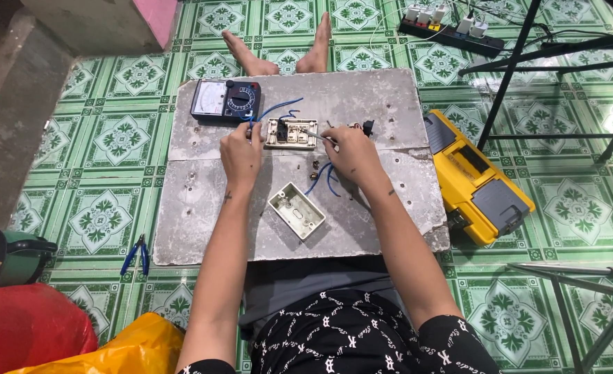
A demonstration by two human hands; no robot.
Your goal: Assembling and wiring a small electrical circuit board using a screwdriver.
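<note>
A cream switch unit (291,133) lies on the grey board (202,208) across my lap. My left hand (241,154) grips its left edge, next to blue wires (279,109). In my right hand (349,154) is a thin screwdriver (315,135) whose tip points into the switch unit. An empty cream back box (297,210) lies nearer to me on the board. More blue wire (322,179) and small screws (315,165) lie below my right hand.
A black analog multimeter (225,101) sits at the board's far left. A yellow toolbox (478,178) lies on the green tiled floor to the right, blue pliers (136,253) to the left. A power strip (452,32) and black stand legs (528,62) are at the far right.
</note>
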